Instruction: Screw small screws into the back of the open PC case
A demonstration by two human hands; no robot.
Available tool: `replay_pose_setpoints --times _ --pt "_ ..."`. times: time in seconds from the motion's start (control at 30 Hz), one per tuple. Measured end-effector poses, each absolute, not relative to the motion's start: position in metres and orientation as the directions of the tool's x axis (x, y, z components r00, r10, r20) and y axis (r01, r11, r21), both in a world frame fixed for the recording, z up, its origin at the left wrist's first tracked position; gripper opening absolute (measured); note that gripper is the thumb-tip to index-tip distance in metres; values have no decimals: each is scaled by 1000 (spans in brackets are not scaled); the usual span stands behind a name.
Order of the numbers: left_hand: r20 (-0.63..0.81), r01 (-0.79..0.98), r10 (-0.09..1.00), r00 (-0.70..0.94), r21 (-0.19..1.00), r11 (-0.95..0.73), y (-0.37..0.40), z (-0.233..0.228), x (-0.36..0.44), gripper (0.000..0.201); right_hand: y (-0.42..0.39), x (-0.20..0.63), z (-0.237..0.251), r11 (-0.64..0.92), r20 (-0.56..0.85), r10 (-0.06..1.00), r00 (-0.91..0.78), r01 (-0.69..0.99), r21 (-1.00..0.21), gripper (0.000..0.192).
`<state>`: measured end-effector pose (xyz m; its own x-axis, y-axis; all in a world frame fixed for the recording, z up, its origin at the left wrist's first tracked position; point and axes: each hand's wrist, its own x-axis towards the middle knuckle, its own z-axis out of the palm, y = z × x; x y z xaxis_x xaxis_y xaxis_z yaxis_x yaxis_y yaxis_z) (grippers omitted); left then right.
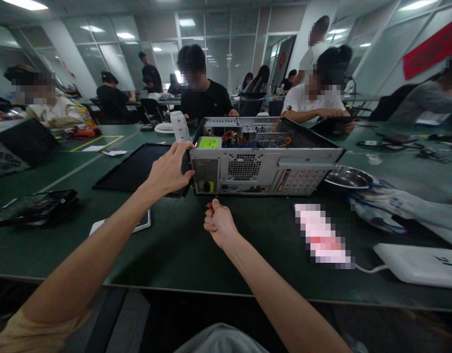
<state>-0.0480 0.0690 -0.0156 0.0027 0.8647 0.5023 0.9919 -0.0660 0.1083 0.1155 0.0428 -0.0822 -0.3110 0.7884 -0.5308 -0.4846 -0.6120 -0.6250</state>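
An open computer case lies on its side on the green table, its rear panel towards me and its wires showing inside. My left hand grips its near left corner, fingers over the top edge and thumb against the rear panel. Beside those fingers is the power supply with a bright green label. My right hand is closed in a fist just below the panel's lower edge. A screwdriver is in it, mostly hidden, with a thin shaft pointing up at the bottom of the panel.
A black side panel lies left of the case, near a stack of drives. To the right are a metal bowl, gloves, a blurred-out phone and a white power bank. Several people sit across the table.
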Motion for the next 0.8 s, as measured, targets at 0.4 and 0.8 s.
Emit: replay_pose_setpoints --times 0.4,0.8 --pt "482 994 873 77 37 -108 82 -2 -62 55 36 101 -80 -577 -519 804 -291 -594 -561 36" --pt "536 984 844 -12 155 -84 81 -20 -57 62 17 112 -85 -615 -514 782 -353 -576 -539 32"
